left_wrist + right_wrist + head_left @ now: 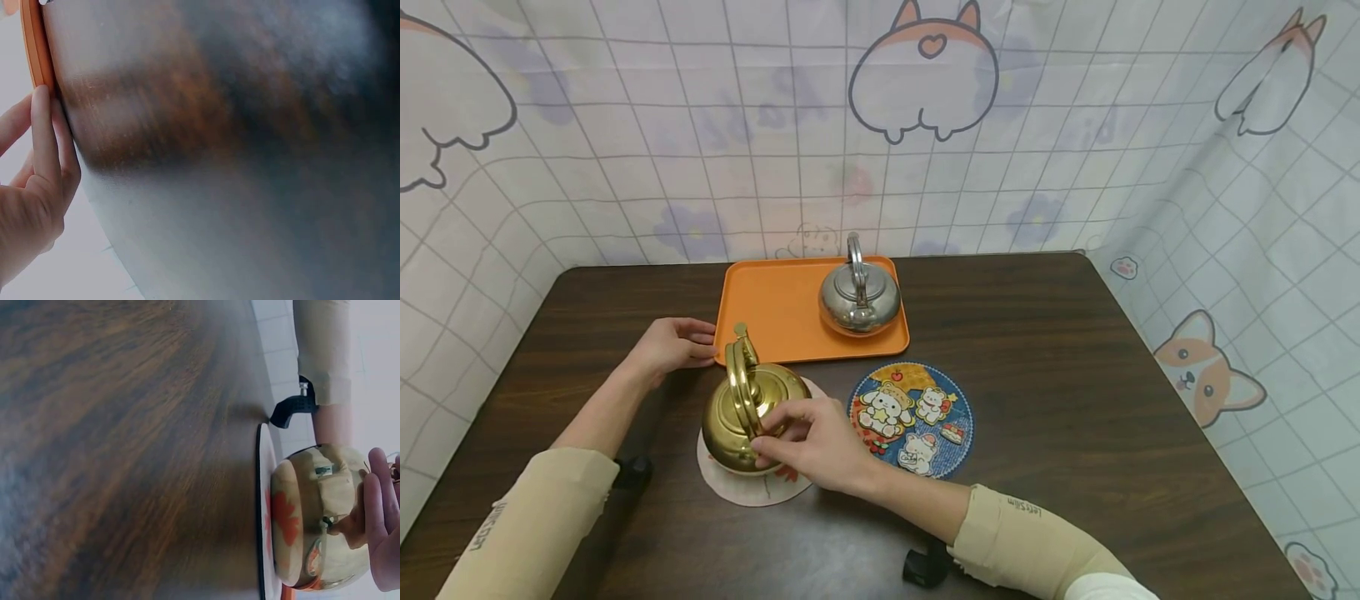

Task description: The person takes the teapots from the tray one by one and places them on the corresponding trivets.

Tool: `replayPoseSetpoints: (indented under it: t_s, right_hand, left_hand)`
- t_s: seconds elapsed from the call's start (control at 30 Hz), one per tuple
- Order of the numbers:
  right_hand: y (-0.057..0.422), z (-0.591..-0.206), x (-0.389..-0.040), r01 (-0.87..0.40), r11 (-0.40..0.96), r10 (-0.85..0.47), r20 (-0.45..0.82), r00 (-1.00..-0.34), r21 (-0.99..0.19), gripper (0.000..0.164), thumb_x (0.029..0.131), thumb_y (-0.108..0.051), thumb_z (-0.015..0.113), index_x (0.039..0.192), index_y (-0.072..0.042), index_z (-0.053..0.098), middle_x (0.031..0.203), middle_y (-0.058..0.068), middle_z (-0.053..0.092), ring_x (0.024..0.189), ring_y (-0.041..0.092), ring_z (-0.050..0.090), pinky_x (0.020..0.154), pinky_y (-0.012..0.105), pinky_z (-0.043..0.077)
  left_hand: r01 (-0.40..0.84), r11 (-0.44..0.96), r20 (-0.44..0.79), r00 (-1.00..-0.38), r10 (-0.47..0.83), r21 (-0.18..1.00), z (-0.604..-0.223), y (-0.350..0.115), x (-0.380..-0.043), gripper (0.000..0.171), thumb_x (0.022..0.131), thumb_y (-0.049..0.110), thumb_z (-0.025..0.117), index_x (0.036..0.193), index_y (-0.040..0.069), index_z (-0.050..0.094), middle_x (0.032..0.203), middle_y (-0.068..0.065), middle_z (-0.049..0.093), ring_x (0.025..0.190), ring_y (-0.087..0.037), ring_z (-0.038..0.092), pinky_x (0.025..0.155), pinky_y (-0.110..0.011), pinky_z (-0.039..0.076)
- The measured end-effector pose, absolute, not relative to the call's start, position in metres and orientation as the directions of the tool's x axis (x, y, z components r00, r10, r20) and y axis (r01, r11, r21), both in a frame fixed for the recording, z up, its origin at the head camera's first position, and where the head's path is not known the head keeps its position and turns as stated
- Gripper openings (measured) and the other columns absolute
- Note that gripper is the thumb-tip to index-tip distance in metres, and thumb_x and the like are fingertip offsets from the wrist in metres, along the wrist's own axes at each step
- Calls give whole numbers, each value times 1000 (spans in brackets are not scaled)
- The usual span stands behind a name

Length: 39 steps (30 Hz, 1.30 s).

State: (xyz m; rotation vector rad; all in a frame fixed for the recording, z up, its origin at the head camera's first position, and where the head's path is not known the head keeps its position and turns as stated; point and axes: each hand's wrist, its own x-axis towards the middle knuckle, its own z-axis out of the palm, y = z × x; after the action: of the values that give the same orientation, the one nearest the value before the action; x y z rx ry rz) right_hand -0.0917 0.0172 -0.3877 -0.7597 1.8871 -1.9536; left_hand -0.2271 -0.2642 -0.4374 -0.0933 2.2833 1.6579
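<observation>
A shiny golden kettle [758, 400] stands upright on a pale round mat [752, 493] with red print, its spout pointing toward the tray. My right hand [820, 446] pinches the near end of the kettle's handle between thumb and fingers; the right wrist view shows the fingers [378, 506] beside the kettle's top. With fairly straight fingers, my left hand [673, 346] touches the left front corner of an orange tray [775, 300]. The fingertips [41, 97] meet the tray's rim in the left wrist view. A silver kettle [860, 298] stands on the tray's right part.
Right of the golden kettle lies a blue round mat [912, 419] with cartoon animals. Everything stands on a dark wooden table [1037, 358]. White gridded cloth [760, 108] with dog drawings hangs behind and at the sides.
</observation>
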Motion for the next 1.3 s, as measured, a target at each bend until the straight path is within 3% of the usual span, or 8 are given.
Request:
replayPoseSetpoints:
  t_s: [0.13, 0.37, 0.5, 0.77, 0.87, 1.0, 1.17, 1.3]
  right_hand:
    - [17, -388, -92, -136, -71, -564, 152, -812, -988, 6, 85, 3, 69, 89, 5, 66, 73, 20, 69, 54, 11, 65, 44, 55, 52]
    - [17, -388, -92, -196, -30, -555, 179, -813, -980, 7, 84, 1, 72, 90, 3, 69, 72, 16, 70, 51, 8, 64, 44, 56, 52]
    - [17, -398, -97, -190, -20, -570, 167, -804, -982, 10, 84, -3, 73, 93, 0, 70, 73, 12, 71, 57, 14, 67, 44, 53, 53]
    - [31, -405, -108, -224, -27, -578, 198, -792, -974, 14, 86, -12, 73, 99, -6, 72, 85, 3, 72, 71, 27, 70, 47, 23, 51]
    - [39, -398, -111, -234, -53, -563, 223, -796, -971, 14, 90, -10, 69, 101, -2, 70, 87, 11, 71, 73, 32, 69, 56, 34, 58]
    - [49, -385, -113, -222, -94, -542, 237, -807, -971, 15, 94, -5, 61, 101, 7, 66, 84, 26, 67, 74, 45, 65, 63, 56, 56]
    - [60, -378, -119, -224, -84, -513, 235, -826, -971, 17, 96, -4, 57, 102, 10, 64, 92, 30, 65, 77, 47, 64, 62, 53, 57]
    - [68, -377, -126, -265, -63, -474, 262, -841, -962, 16, 97, -3, 55, 102, 8, 66, 95, 22, 68, 76, 41, 66, 61, 50, 58]
  left_hand:
    - [-255, 301, -302, -945, 124, 919, -439, -265, -228, 44, 88, -9, 60, 130, -12, 48, 106, -17, 62, 85, -16, 67, 80, -35, 58]
    - [-230, 339, -293, -945, 146, 912, -436, -264, -227, 44, 90, -10, 56, 132, -14, 44, 116, -28, 55, 85, -14, 66, 81, -35, 57]
    - [-226, 343, -289, -946, 147, 912, -434, -263, -225, 45, 90, -9, 58, 132, -15, 43, 116, -28, 54, 84, -14, 66, 81, -35, 57]
    - [-236, 352, -294, -948, 121, 906, -437, -263, -227, 44, 90, -10, 56, 132, -13, 44, 114, -26, 56, 86, -16, 66, 81, -35, 57]
    - [-232, 356, -295, -947, 131, 905, -436, -262, -227, 45, 91, -8, 57, 134, -13, 43, 120, -30, 53, 89, -17, 66, 82, -35, 57]
    - [-232, 361, -299, -944, 142, 903, -434, -262, -226, 47, 92, -6, 58, 135, -12, 42, 125, -32, 49, 90, -16, 65, 83, -35, 56]
    - [-239, 360, -304, -943, 137, 902, -434, -262, -226, 45, 92, -8, 56, 135, -13, 42, 124, -32, 50, 89, -16, 66, 84, -35, 56]
    - [-241, 366, -308, -941, 138, 899, -434, -263, -227, 44, 92, -8, 55, 135, -12, 43, 123, -31, 51, 89, -17, 66, 83, -35, 56]
